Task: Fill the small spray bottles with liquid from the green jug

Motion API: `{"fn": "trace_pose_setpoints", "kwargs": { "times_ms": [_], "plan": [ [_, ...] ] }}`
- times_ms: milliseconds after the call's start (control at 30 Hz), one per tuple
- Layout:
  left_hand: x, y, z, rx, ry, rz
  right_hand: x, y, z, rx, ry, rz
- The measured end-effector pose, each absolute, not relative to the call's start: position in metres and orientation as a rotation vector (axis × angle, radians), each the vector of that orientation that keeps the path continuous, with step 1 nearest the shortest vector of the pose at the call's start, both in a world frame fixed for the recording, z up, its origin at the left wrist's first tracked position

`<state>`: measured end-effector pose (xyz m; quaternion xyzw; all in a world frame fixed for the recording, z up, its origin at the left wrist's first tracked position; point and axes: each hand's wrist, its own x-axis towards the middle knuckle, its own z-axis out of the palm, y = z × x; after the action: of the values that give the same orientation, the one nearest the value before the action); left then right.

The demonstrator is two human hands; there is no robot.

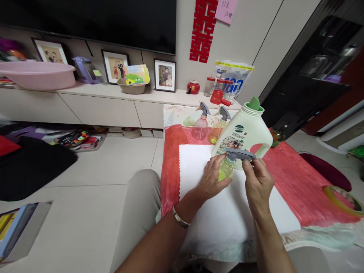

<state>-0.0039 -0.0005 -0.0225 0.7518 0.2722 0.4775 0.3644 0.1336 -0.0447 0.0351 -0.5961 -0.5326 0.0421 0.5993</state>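
Note:
My left hand point(212, 178) is wrapped round the body of a small clear yellow-green spray bottle point(225, 173). The fingers of my right hand point(258, 180) pinch one end of its grey spray head point(240, 153), which sits on the bottle's neck. Right behind it stands a large pale green detergent jug point(241, 129) with an open neck and a green spout. A pink spray bottle point(200, 128) and another yellow spray bottle point(218, 129) stand upright farther back. White sheet point(193, 159) lies under my hands on the red-covered table point(290, 170).
A roll of tape point(342, 200) lies at the table's right. Behind, a low cabinet point(105, 108) bears a pink basin point(36, 76), framed photos, red-lidded jars point(209, 86) and a plastic bag point(236, 77). My knee point(145, 189) is left of the table.

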Motion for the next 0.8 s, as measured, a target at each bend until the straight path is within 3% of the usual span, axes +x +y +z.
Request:
{"fn": "trace_pose_setpoints", "kwargs": {
  "times_ms": [200, 400, 800],
  "plan": [
    [-0.005, 0.0, -0.02, 1.912, 0.682, 1.225, 0.121, -0.062, 0.048, -1.395, -1.437, -0.045],
    [-0.006, -0.001, -0.017, 1.888, 0.69, 1.219, 0.122, -0.069, 0.048, -1.291, -1.577, 0.154],
    [-0.003, -0.001, -0.016, 1.882, 0.717, 1.287, 0.115, -0.064, 0.055, -1.449, -1.482, -0.109]
  ]
}}
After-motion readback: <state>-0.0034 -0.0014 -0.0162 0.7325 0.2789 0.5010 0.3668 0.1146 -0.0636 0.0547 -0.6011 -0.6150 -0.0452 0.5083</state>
